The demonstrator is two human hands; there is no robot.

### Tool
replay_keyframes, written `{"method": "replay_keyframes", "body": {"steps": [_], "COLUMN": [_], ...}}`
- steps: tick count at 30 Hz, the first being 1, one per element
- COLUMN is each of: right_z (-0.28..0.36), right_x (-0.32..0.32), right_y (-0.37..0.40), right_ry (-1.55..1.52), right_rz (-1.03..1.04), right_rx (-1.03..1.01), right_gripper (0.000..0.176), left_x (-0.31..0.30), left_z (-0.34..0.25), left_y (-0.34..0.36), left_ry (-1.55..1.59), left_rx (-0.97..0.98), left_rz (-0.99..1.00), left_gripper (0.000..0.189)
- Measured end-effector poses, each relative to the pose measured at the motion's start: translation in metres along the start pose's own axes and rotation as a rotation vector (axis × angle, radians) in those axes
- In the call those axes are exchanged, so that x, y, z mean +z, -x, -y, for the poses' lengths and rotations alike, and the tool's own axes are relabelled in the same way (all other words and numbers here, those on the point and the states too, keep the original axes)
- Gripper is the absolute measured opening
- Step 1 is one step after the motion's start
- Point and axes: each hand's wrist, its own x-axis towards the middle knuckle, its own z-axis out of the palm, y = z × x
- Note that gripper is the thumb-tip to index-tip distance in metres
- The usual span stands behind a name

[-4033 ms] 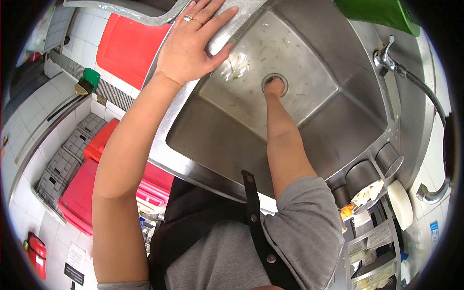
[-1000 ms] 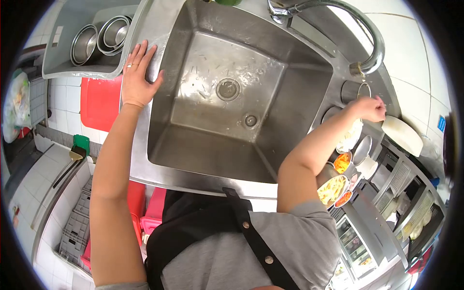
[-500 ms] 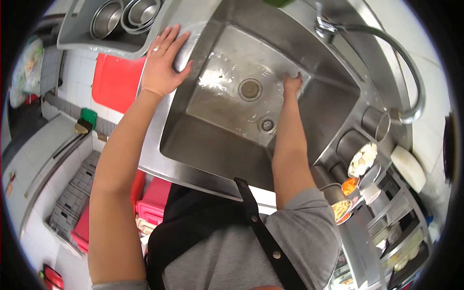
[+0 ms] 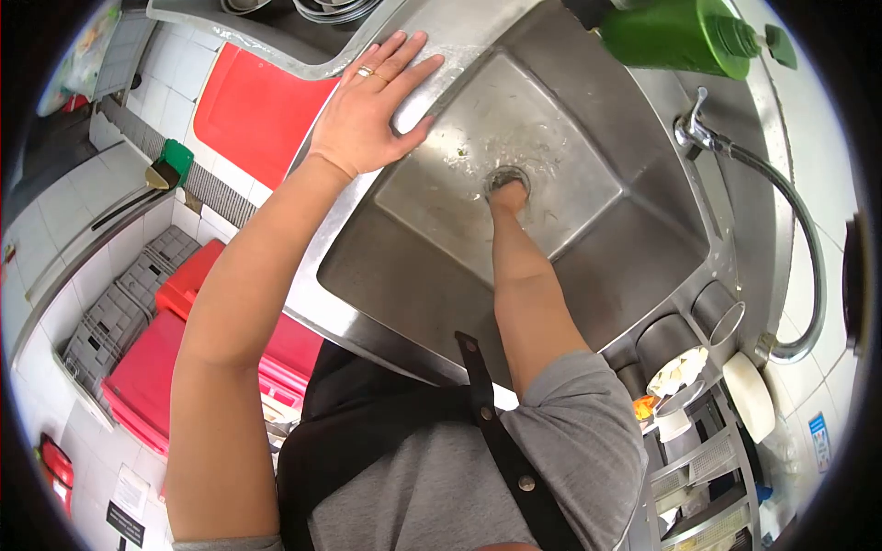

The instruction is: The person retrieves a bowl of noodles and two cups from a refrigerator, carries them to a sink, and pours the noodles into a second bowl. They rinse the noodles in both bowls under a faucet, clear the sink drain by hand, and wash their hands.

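Note:
My left hand (image 4: 375, 106), with a ring on one finger, lies flat on the wet metal rim (image 4: 441, 55) of the sink, its fingers spread. Down in the stainless steel basin (image 4: 579, 165), my right hand (image 4: 508, 196) reaches to the round drain (image 4: 491, 181). Its fingers are hidden in or over the drain opening, so whether they grip anything does not show. Shallow water and small scraps lie around the drain, among them a green bit (image 4: 461, 152).
A green bottle (image 4: 675, 37) lies across the sink's far edge beside the tap (image 4: 695, 129) and its curved hose (image 4: 799, 207). At the upper left, a grey tub (image 4: 248, 37) holds metal bowls. Metal containers with cut food (image 4: 678, 372) stand at the right.
My right hand has moved left across the basin floor onto the drain. My left hand stays on the rim. The view has shifted, showing more of the green bottle.

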Motion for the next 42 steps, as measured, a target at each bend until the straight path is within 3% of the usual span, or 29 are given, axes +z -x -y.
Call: {"method": "replay_keyframes", "body": {"steps": [2,5,8,9,12,15,18,21,24,27,30,36,39,42], "right_z": [-0.012,-0.026,-0.047,-0.026,0.001,0.003,-0.016,-0.024,-0.009,0.000,0.007,0.025,0.017,0.011], "right_x": [0.012,0.020,0.055,0.027,0.039,0.034,0.043,0.060,0.021,0.013,0.007,0.017,0.018,-0.018], "right_y": [-0.004,-0.005,-0.016,0.005,-0.007,-0.008,0.012,-0.001,0.000,-0.002,-0.007,-0.022,-0.020,-0.008], "right_ry": [0.238,0.041,0.190,0.285,-0.156,0.059,0.104,-0.280,0.269,0.321,0.168,0.259,0.060,-0.113], "right_rz": [-0.028,-0.312,-0.246,-0.168,-0.100,0.052,-0.534,-0.655,-0.013,0.025,0.045,-0.025,-0.115,0.012], "right_rx": [-0.186,-0.447,-0.520,-0.503,0.179,0.065,-0.361,-0.287,-0.381,-0.317,-0.178,-0.063,0.162,0.105], "right_gripper": [0.020,0.014,0.016,0.015,0.018,0.020,0.021,0.022,0.023,0.023,0.022,0.017,0.015,0.019], "left_x": [0.002,0.004,0.001,-0.004,-0.006,0.000,0.003,0.001,0.001,0.004,0.004,0.002,0.005,0.004], "left_z": [0.000,0.000,0.000,-0.001,-0.001,0.001,0.002,0.003,0.004,0.003,0.000,0.001,-0.001,-0.002], "left_y": [-0.001,-0.001,-0.001,-0.001,-0.002,-0.003,-0.002,-0.005,-0.005,-0.002,-0.003,-0.005,-0.003,-0.004], "left_ry": [-0.003,-0.005,-0.001,0.013,0.024,0.003,-0.007,-0.012,-0.015,0.003,0.006,-0.004,0.011,-0.008], "left_rx": [0.004,0.005,0.005,0.008,0.014,0.008,0.005,0.015,0.011,0.007,0.007,0.006,0.007,0.012], "left_rz": [0.012,0.014,0.000,-0.013,-0.027,-0.007,-0.001,-0.007,-0.005,0.001,0.003,0.005,0.008,0.005], "left_gripper": [0.061,0.061,0.062,0.062,0.062,0.062,0.061,0.061,0.061,0.063,0.065,0.064,0.065,0.062]}}
